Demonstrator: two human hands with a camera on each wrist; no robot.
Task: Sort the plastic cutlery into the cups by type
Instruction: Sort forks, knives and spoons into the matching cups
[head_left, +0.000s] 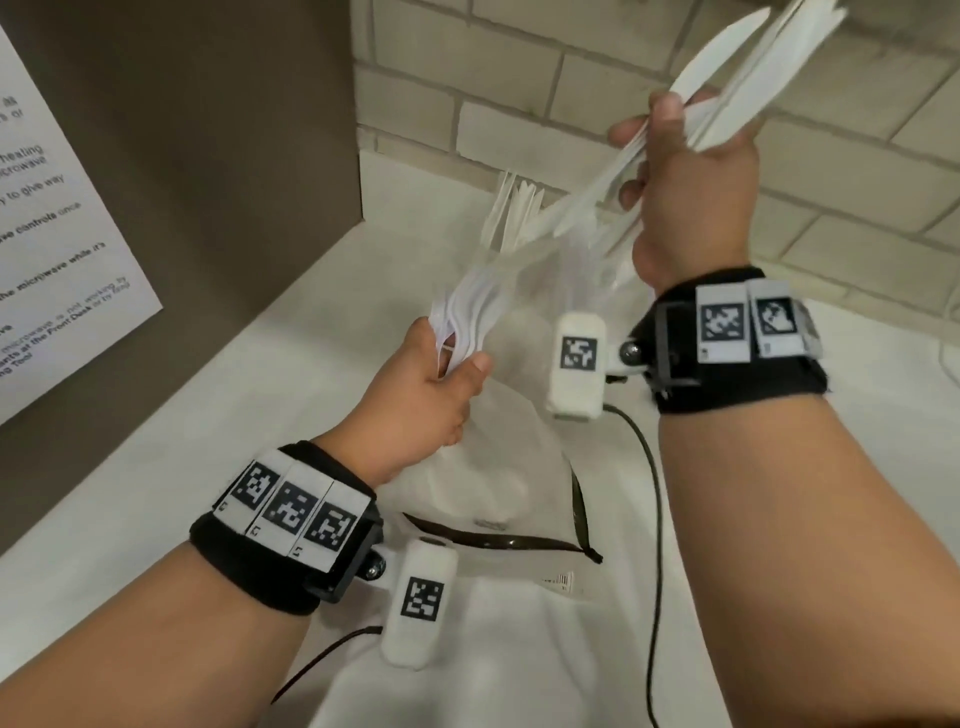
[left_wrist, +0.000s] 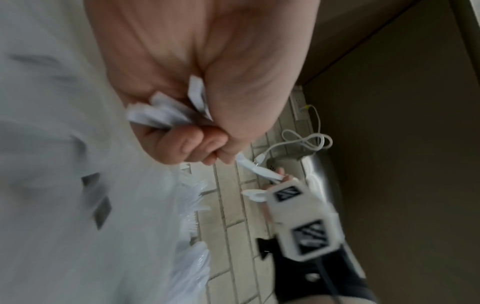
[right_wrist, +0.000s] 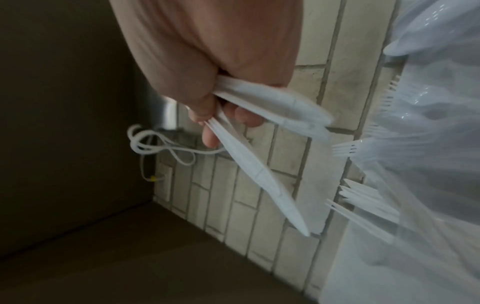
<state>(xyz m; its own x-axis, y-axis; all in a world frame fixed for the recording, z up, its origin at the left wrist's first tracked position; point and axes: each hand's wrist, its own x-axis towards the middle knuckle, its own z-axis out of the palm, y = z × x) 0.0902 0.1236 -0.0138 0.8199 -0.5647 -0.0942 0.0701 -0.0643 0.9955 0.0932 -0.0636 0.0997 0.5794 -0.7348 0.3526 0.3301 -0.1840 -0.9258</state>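
The white plastic knives (head_left: 748, 93) stand at the upper right of the head view, a bundle fanned out with blades pointing up and right, some handles running down and left past the fist. The right hand (head_left: 691, 192) grips this bundle, fingers curled round the middle of it; the right wrist view confirms the closed grasp, with two groups of knives (right_wrist: 262, 170) splaying from between the fingers. A second bundle of white cutlery (head_left: 483, 296) lies at the centre of the head view, its far ends, which look like fork tines, pointing to the upper centre. The left hand (head_left: 431, 395) holds the near ends of this bundle, thumb and fingers wrapped round them; the left wrist view shows handle ends (left_wrist: 166, 113) protruding from the closed fist. Below and between both hands sits a clear plastic bag (head_left: 498, 467), crumpled on the white counter (head_left: 156, 493); through its film, in the right wrist view, fork tines (right_wrist: 345, 150) and rounded shapes are visible, blurred. No cups can be made out in any view. A brown cabinet side (head_left: 208, 130) carrying a printed notice (head_left: 57, 249) fills the upper left of the head view, and a pale brick wall (head_left: 519, 78) runs across the top. A coiled white cable (right_wrist: 155, 144) hangs against that wall at the left centre of the right wrist view.
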